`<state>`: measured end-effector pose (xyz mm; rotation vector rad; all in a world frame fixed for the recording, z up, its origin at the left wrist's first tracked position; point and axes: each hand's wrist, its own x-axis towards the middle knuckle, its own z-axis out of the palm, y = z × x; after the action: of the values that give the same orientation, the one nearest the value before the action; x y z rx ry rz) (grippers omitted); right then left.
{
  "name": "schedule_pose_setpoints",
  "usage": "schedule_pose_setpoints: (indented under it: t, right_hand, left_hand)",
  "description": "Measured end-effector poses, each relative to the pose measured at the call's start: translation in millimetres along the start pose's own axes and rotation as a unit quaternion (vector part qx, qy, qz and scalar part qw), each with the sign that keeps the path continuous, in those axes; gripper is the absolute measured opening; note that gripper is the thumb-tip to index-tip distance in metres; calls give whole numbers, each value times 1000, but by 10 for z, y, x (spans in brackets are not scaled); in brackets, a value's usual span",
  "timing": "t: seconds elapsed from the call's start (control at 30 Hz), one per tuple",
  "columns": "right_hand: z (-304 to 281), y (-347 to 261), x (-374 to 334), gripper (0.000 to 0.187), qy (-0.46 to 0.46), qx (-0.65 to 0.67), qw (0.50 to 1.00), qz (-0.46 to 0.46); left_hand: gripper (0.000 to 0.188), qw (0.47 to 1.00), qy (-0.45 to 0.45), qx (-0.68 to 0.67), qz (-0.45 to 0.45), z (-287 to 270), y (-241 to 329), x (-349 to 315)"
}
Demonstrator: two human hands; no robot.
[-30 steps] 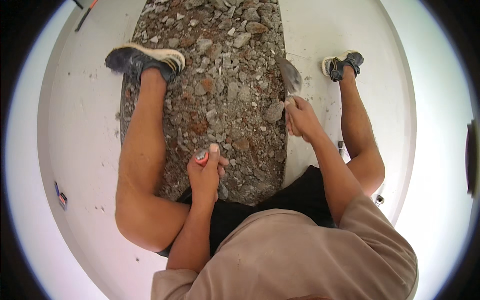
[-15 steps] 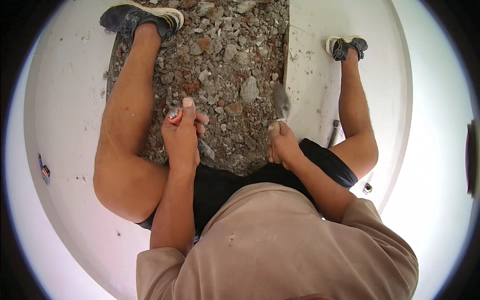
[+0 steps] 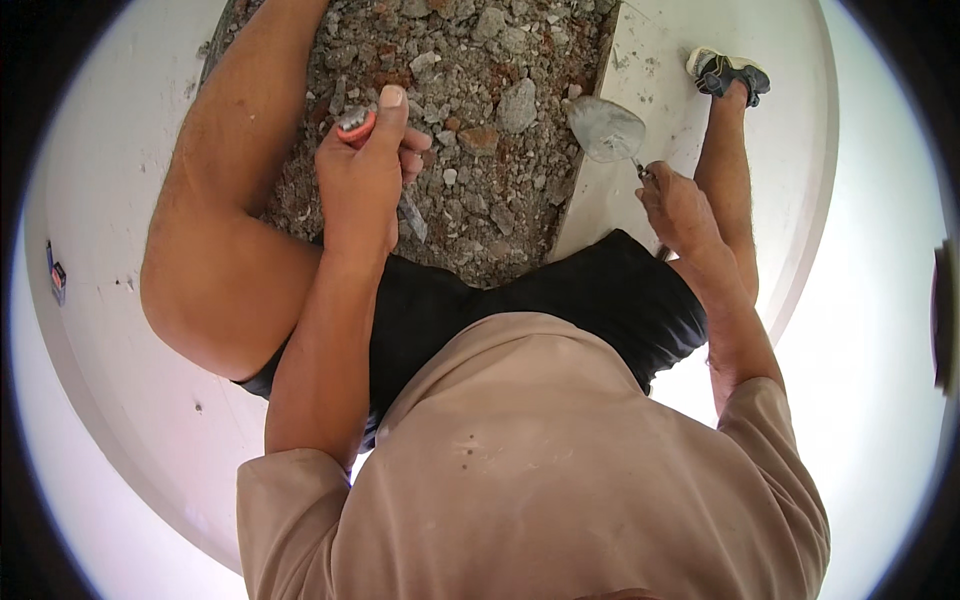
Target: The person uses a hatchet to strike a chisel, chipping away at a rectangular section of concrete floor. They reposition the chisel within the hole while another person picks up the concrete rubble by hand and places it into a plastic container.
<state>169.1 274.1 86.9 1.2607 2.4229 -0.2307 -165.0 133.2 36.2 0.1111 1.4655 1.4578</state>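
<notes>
My left hand [image 3: 365, 170] is wrapped round a cold chisel with a red grip [image 3: 358, 132]. Its metal head shows above my fist and part of its flat blade [image 3: 413, 218] below, over the rubble. The thumb points away from me. To the right, my right hand [image 3: 682, 208] grips a pointing trowel by its handle. The grey metal trowel blade [image 3: 607, 130] is turned broadside to view, above the right edge of the rubble strip. My fingers hide most of the trowel's handle.
Between my legs runs a strip of broken concrete and reddish brick rubble [image 3: 470, 100], bordered by pale floor tiles [image 3: 592, 205]. My right shoe [image 3: 728, 78] rests on the floor at the far right. A small dark box [image 3: 58, 283] lies at the far left.
My right hand has moved right and away from me, and the trowel's blade has turned to show its broad face. My left hand keeps the chisel. The view has shifted.
</notes>
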Motion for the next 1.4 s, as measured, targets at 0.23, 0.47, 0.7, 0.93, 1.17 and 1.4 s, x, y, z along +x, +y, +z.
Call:
schedule_pose_setpoints:
  t: [0.23, 0.47, 0.7, 0.93, 1.17, 1.4]
  right_hand:
    - [-223, -545, -386, 26, -206, -156, 966, 5]
    - [-448, -358, -455, 26, -119, 363, 903, 197]
    - [-715, 1168, -273, 40, 276, 396, 810, 333]
    - [783, 2739, -903, 39, 109, 357, 783, 498]
    - [2633, 2569, -1809, 49, 336, 389, 732, 447]
    - [2281, 1784, -1664, 36, 312, 331, 777, 435]
  left_hand:
    - [35, 1000, -2, -18, 19, 19, -51, 19]
    - [42, 999, 21, 31, 3, 89, -64, 58]
    - [44, 996, -6, 85, 14, 138, -236, 67]
    - [36, 994, 2, 106, 14, 186, -155, 88]
    - [17, 981, -92, 166, 29, 294, -469, 92]
    - [24, 991, -37, 98, 83, 470, 40, -329]
